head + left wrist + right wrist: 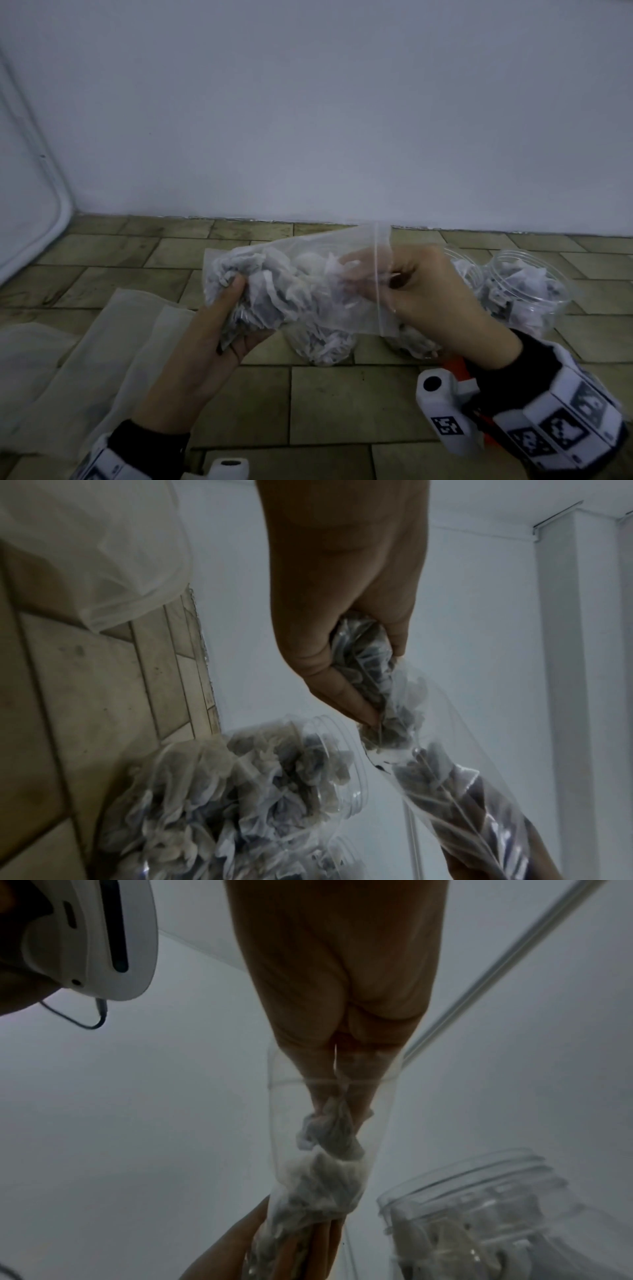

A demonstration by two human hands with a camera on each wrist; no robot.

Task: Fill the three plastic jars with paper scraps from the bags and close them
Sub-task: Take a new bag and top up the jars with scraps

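Note:
A clear zip bag [308,284] of crumpled paper scraps hangs sideways above the floor. My left hand [233,315] grips its closed bottom end, scraps bunched in the fist [359,669]. My right hand [363,279] reaches in through the bag's open mouth, and its fingertips pinch a paper scrap [329,1123] inside. Three open plastic jars stand below on the tiles, all holding scraps: the left jar [325,346] under the bag, the middle jar [411,342] behind my right hand, the right jar [527,291] beside it. No lids are in view.
Flat empty plastic bags [102,342] lie on the tiled floor [342,404] at the left. A white wall [308,120] rises just behind the jars. A white panel [30,205] leans at the far left.

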